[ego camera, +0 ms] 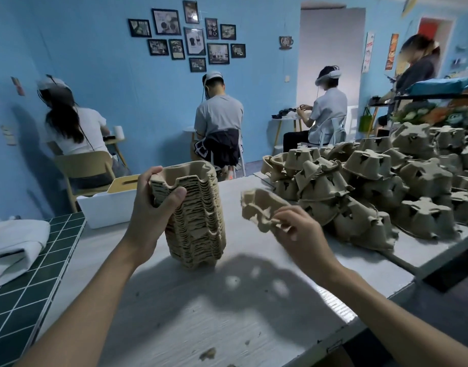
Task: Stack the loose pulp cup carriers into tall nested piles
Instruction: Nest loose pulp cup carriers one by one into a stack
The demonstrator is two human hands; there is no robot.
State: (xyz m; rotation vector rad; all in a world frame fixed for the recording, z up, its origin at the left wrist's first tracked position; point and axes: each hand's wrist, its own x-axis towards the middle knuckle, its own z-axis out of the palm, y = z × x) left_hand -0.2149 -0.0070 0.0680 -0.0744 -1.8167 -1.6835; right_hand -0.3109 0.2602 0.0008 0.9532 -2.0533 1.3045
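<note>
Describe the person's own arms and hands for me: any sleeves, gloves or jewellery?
Both are bare. The left hand and the right hand wear no gloves, and no ring, watch or bracelet shows. Both forearms are uncovered right to the frame's edge, so no sleeve is in view.

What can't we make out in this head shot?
Head view only.
Stack: carrier count, layers too fine; near-left corner covered by the left hand.
Single carrier: near end hidden under the right hand.
Loose pile: cut off by the right edge.
White box: contents hidden by its lid.
</note>
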